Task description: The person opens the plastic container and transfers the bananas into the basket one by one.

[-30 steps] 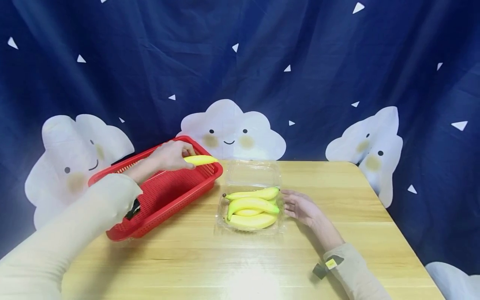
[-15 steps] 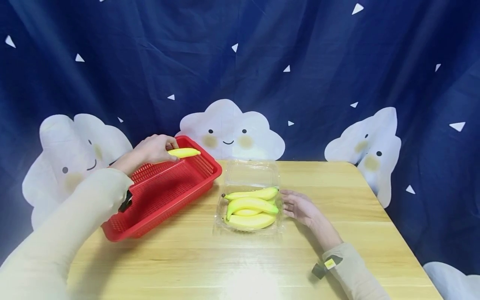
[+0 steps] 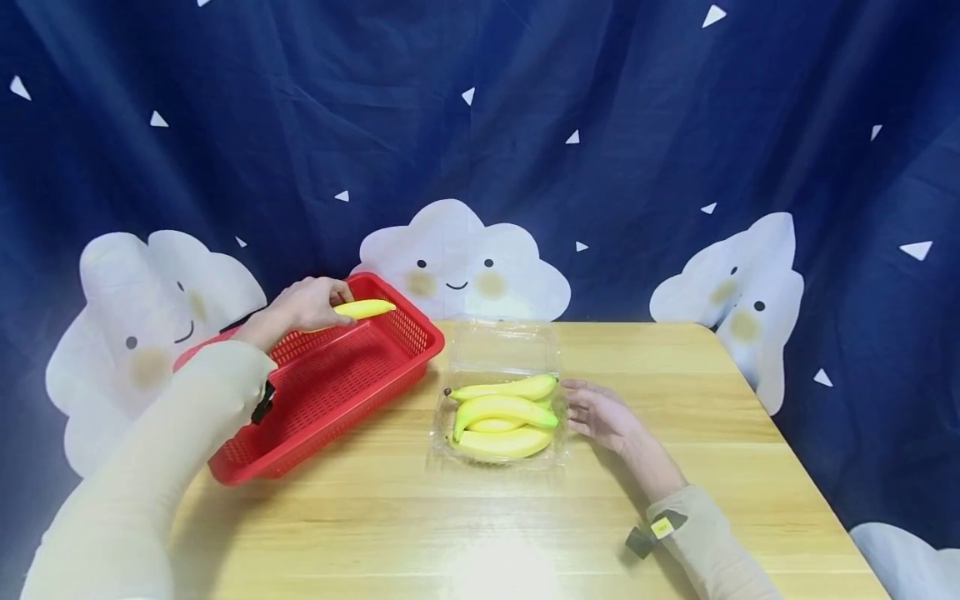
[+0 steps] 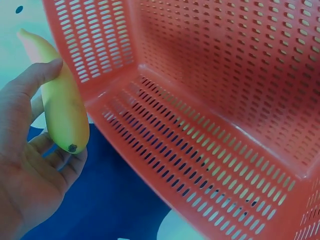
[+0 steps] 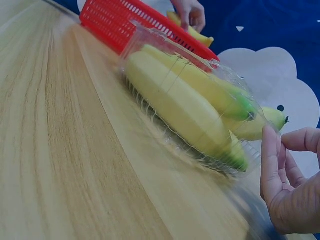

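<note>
My left hand (image 3: 311,304) grips a yellow banana (image 3: 369,309) over the far part of the red basket (image 3: 337,367). In the left wrist view the thumb lies across this banana (image 4: 65,107), beside the basket's slotted wall (image 4: 190,155). Several bananas (image 3: 504,412) with green tips lie piled in a clear plastic clamshell box (image 3: 442,454). Its lid (image 3: 504,346) is folded back, away from me. At the box's right side, my right hand (image 3: 603,417) pinches the rim between thumb and fingers, which shows closer in the right wrist view.
The wooden table (image 3: 675,375) carries both the basket, angled at the left, and the box at the middle. Behind its far edge hangs a dark blue curtain (image 3: 525,125) with white clouds and triangles. Bands with small devices sit on both wrists.
My left hand has moved left and slightly back over the basket, carrying the banana, and has nearly stopped in the last half second. My right hand and the box have stayed put.
</note>
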`<state>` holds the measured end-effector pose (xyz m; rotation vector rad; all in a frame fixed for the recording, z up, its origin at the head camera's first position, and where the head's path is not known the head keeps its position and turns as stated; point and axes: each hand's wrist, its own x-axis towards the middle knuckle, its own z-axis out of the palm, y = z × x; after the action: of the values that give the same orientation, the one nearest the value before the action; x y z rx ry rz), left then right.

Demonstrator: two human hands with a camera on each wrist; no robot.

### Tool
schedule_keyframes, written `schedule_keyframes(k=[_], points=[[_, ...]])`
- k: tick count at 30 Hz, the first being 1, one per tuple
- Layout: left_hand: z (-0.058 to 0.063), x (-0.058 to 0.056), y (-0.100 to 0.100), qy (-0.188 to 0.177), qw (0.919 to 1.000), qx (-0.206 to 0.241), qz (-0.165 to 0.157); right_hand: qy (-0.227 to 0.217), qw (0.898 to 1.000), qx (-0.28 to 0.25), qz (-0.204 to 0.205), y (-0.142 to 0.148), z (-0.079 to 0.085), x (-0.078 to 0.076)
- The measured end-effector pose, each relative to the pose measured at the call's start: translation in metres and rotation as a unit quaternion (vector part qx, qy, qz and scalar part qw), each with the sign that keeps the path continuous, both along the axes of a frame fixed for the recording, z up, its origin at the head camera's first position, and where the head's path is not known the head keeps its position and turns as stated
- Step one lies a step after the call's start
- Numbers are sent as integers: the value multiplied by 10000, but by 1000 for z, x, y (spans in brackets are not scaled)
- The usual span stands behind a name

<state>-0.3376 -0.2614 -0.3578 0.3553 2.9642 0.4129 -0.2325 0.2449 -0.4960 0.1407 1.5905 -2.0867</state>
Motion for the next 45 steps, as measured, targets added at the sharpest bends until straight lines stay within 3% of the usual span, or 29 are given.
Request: schedule_keyframes(k=[5,14,26,36,45], points=[[-15,-4,-2,-121,9999,-26,-10,8,10000,-7,24,1,1,1],[-33,-11,-7,-40,9991,-224,-370,-5,10000,95,-25,1,-1,-2],[-42,-7,-19,-176,9974,-449,-530,9,10000,22,-29,0,1,0],[-47,-1,-20,-575,9955,-577,-488,-17,10000,-18,-87,-1,3,3],[-59,-1,-19,-954,9932,-541,-396,0,10000,-51,-14,-2,4,2]])
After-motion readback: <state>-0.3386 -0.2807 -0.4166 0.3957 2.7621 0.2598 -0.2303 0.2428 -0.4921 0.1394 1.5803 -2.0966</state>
